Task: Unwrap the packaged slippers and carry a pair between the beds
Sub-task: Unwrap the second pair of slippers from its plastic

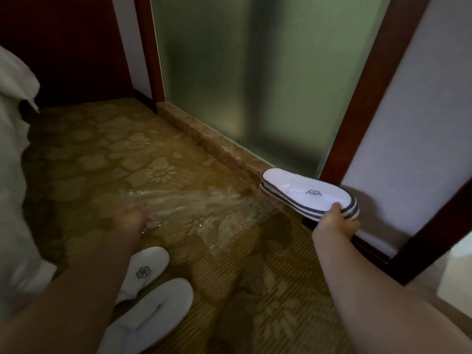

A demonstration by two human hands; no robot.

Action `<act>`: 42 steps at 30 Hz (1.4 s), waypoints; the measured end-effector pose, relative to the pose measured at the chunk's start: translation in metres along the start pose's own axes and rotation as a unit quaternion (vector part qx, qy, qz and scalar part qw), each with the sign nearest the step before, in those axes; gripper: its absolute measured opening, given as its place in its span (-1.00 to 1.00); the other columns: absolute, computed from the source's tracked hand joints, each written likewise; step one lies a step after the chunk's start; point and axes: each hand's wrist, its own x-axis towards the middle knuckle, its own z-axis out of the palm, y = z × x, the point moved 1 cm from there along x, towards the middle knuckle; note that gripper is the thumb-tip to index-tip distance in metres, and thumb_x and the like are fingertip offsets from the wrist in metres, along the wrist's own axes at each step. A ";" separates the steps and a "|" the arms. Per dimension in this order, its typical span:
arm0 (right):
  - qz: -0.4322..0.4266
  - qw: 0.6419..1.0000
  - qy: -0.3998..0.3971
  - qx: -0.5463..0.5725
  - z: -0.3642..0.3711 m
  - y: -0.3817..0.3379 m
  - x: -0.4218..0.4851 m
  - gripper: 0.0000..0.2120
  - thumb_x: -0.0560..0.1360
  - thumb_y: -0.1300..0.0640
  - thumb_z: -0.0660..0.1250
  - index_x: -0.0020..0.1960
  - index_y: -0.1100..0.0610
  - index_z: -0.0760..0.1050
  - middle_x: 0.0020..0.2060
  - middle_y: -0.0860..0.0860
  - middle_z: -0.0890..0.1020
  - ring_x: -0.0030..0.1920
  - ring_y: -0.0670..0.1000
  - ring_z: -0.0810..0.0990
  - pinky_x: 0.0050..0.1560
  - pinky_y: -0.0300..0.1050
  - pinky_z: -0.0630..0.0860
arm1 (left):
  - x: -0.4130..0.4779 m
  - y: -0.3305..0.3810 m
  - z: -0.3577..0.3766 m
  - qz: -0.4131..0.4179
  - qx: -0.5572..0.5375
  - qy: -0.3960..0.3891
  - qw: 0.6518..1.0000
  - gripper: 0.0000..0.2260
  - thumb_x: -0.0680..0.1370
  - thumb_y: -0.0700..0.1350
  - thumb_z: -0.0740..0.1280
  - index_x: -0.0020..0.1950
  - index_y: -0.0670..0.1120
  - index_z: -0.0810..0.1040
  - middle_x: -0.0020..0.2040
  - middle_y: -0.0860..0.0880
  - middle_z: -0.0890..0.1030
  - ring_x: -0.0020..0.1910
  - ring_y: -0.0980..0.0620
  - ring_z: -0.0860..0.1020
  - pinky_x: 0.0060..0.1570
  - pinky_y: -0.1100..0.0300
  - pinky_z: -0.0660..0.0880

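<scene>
Slippers (pixel 309 195) are sitting stacked as a flat pair in the right hand (pixel 337 221), whose fingers are closing around the heel end, near the dark door frame (pixel 357 118) and the frosted glass (pixel 255 85). The left hand (pixel 130 221) is gripping the clear wrapper (pixel 194 208), which is stretching across toward the pair over the carpet (pixel 127 159); its fingers are blurred, but they seem to be pinched on the film. Another pair of slippers (pixel 145 295) is lying on the carpet below the left arm. The wrapper may still be catching the toe end, so a hard pull could drag the pair out of the narrow grip at the heel. The two slippers could also be sliding apart, because only one end is held. The loose film on the floor could be slippery underfoot while the person is walking to the beds.
</scene>
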 end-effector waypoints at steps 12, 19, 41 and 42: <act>0.027 0.991 -0.115 0.056 0.025 0.023 -0.003 -0.43 0.50 0.24 0.31 0.46 0.10 0.19 0.37 0.19 0.39 0.28 0.20 0.49 0.22 0.16 0.53 | -0.034 -0.016 0.084 -0.069 -0.010 -0.227 0.971 -0.84 0.60 -0.28 0.16 -0.14 -0.28 0.45 -0.27 -0.22 0.64 -0.43 0.01 0.58 -0.54 0.24 0.51; 0.032 0.995 -0.097 0.009 0.031 0.042 0.022 -0.47 0.50 0.21 0.31 0.43 0.19 0.23 0.34 0.20 0.45 0.28 0.18 0.50 0.09 -0.13 0.44 | -0.062 -0.049 0.154 -0.117 0.022 -0.302 0.946 -0.74 0.60 -0.32 0.13 0.29 -0.29 0.37 -0.10 -0.20 0.56 -0.27 -0.07 0.56 -0.53 0.19 0.56; 0.092 0.989 -0.108 -0.028 0.027 0.081 0.081 -0.47 0.48 0.22 0.33 0.40 0.19 0.25 0.29 0.18 0.47 0.20 0.18 0.55 0.14 0.07 0.58 | -0.087 -0.138 0.201 -0.216 0.399 -0.393 0.800 -0.78 0.60 -0.09 0.10 -0.23 -0.09 0.36 -0.30 0.03 0.41 -0.57 0.16 0.43 -0.37 0.23 0.38; 0.090 0.989 -0.111 -0.028 0.028 0.082 0.081 -0.48 0.48 0.22 0.32 0.40 0.18 0.26 0.28 0.18 0.47 0.19 0.18 0.55 0.12 0.05 0.58 | -0.087 -0.138 0.200 -0.216 0.409 -0.395 0.794 -0.77 0.60 -0.07 0.09 -0.24 -0.08 0.34 -0.31 0.04 0.38 -0.62 0.17 0.41 -0.39 0.23 0.37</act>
